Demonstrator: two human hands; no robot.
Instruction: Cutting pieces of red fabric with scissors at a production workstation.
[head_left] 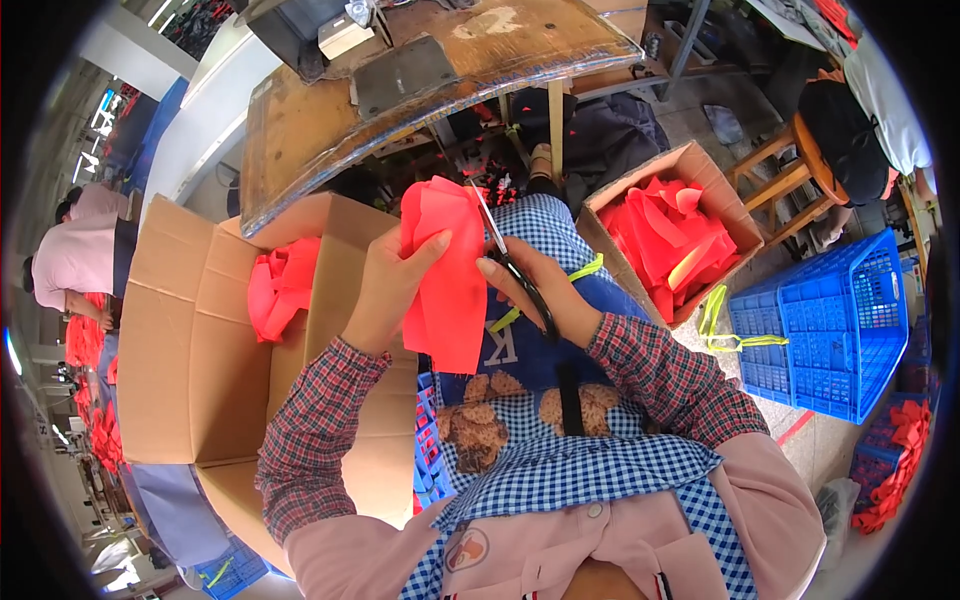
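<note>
Over my lap, my left hand (392, 280) pinches a red fabric piece (447, 310) that hangs in a long, layered strip. My right hand (548, 285) is wrapped round a pair of scissors (522, 284) with black handles. The metal blades point up and away, along the right edge of the red fabric near its top. From this view I cannot tell whether the blades touch the cloth. A blue checked apron and plaid sleeves lie beneath and behind my hands.
An open cardboard box (165, 330) with red fabric inside stands at left. Another cardboard box (745, 215), full of red pieces, sits at right beside a blue plastic crate (820, 325). A worn wooden table (300, 125) spans the front. Other people (80, 250) are at far left and far right.
</note>
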